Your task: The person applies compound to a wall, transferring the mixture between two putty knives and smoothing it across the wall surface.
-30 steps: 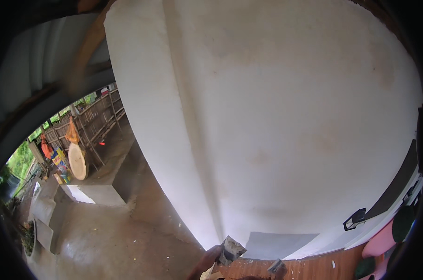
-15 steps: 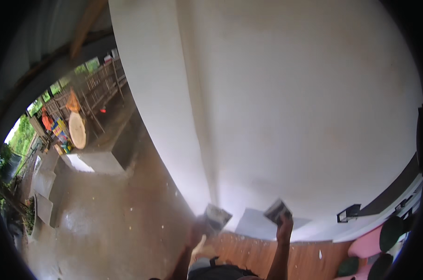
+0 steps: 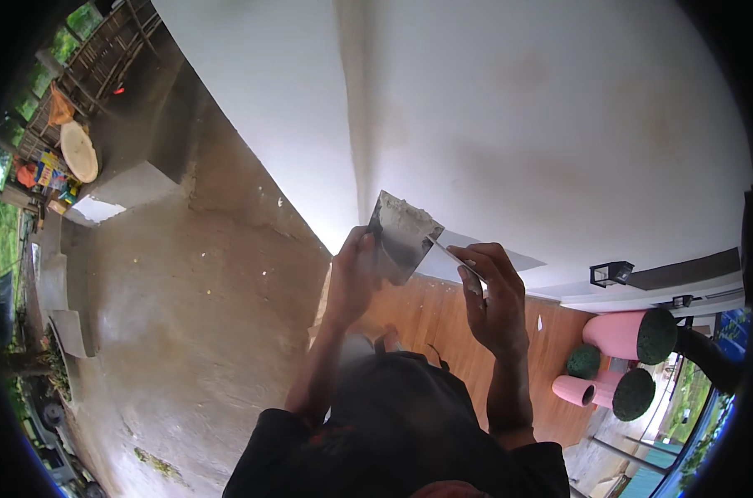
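Note:
My left hand [image 3: 353,280] is closed around the edge of a flat, square putty blade [image 3: 397,249]. Whitish putty [image 3: 408,217] is smeared over its upper face, thickest along the far edge. In my right hand [image 3: 499,305] is a putty knife [image 3: 456,258], seen nearly edge-on. Its tip meets the right edge of the left blade. The handles of both tools are mostly covered by my fingers. Just beyond the hands rises a white wall [image 3: 509,141] with a vertical corner strip.
Wooden flooring [image 3: 426,311] lies below my hands, and wet-looking concrete [image 3: 202,315] spreads to the left. Pink planters [image 3: 617,334] with round green plants stand at the right, near a black wall lantern [image 3: 611,274]. A concrete ledge [image 3: 132,195] is at far left.
Both hands have risen and come together, bringing the two tools into contact. The view has shifted, so more of my body and the planters shows.

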A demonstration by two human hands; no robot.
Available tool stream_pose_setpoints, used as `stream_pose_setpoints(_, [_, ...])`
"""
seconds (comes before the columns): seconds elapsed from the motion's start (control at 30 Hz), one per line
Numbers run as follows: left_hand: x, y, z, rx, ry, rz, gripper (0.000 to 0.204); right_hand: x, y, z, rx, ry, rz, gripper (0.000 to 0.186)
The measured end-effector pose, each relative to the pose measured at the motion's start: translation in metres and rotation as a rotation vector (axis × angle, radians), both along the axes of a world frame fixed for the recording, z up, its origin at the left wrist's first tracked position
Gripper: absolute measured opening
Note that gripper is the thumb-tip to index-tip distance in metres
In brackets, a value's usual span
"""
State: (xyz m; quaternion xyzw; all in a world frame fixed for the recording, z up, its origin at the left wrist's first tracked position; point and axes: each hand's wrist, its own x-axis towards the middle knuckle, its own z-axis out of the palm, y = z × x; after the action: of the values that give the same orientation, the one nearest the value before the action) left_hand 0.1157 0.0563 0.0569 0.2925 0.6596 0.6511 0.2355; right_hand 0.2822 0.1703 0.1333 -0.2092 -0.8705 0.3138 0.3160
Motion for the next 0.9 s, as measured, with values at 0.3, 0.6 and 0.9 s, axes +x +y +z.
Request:
stream_pose_setpoints(0.3, [-0.017,0.003,-0.011,-0.018,-0.185,-0.124,0.033,-0.008,-0.004,0.001,0.114,-0.095,0.011,0.023])
stream_pose_setpoints(0.6, [-0.017,0.007,-0.023,-0.032,-0.184,-0.152,0.030,-0.026,-0.005,-0.017,0.140,-0.263,0.092,0.035])
stream_pose_setpoints(0.9, [-0.012,0.006,-0.034,-0.058,-0.227,-0.165,0.029,-0.015,-0.003,-0.025,0.200,-0.284,0.263,0.030])
